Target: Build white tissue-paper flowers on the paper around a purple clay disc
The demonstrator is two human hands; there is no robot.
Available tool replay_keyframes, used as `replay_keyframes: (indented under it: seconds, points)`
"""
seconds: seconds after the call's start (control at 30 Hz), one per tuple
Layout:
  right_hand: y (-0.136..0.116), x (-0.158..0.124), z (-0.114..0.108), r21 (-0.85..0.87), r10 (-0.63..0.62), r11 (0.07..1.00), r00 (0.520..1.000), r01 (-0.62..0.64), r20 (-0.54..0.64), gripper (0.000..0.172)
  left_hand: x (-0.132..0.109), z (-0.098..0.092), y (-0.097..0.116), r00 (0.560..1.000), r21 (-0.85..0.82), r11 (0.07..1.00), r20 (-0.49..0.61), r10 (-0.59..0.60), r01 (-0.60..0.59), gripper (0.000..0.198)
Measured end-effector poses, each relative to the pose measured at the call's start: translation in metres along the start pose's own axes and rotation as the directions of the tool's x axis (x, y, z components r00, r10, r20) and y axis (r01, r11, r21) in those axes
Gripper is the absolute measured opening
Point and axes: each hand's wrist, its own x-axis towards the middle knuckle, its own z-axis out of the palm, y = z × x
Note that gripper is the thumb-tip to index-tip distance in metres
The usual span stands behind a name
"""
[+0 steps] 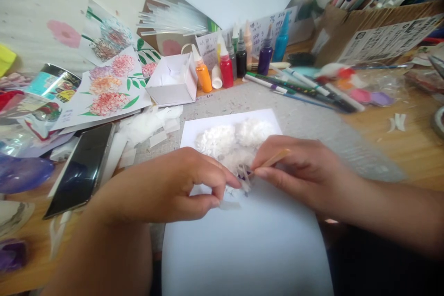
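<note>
Between the thumb and fingers of my right hand (294,171) is a thin wooden stick (276,157), its lower end at a small tuft of whitish strips (244,176). A bit of purple shows at that tuft. From the left, my left hand (194,185) touches the same tuft with its outstretched index finger. Its thumb and a bent finger are closed on a small, thin white piece (229,205) that looks like tissue paper. Beneath both hands lies a white sheet (243,245) bearing fluffy white clusters (217,140) on its upper part.
Paint bottles (226,67) and a small white paper box (173,81) stand behind the sheet. Brushes and pens (294,85) lie at the right, before a cardboard box (381,32). A phone (81,171), tissue scraps (158,138) and a flower picture (107,88) are at the left.
</note>
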Motion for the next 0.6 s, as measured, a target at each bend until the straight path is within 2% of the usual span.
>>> replay_keyframes:
  seconds: [0.27, 0.43, 0.5, 0.6]
  points:
    - [0.0011, -0.0013, 0.0022, -0.034, -0.040, 0.999, 0.998, 0.042, 0.058, 0.012, 0.0004, 0.0000, 0.0000, 1.000, -0.038, 0.999, -0.025, 0.006, -0.007, 0.022]
    - [-0.0022, 0.0011, -0.0017, 0.252, 0.161, 0.958, 0.984, -0.136, -0.079, 0.014, 0.0015, -0.0015, 0.0008, 1.000, -0.124, 0.992, -0.014, -0.012, 0.010, 0.016]
    - [-0.0029, 0.0026, -0.0019, 0.291, 0.203, 0.942, 0.974, -0.165, -0.105, 0.014, 0.0008, -0.0025, 0.0019, 1.000, -0.128, 0.992, -0.006, -0.014, 0.013, 0.014]
    - [-0.0029, 0.0037, -0.0009, 0.287, 0.205, 0.942, 0.976, -0.175, -0.077, 0.014, 0.0007, -0.0039, 0.0034, 0.999, -0.096, 0.994, -0.019, -0.050, 0.048, 0.010]
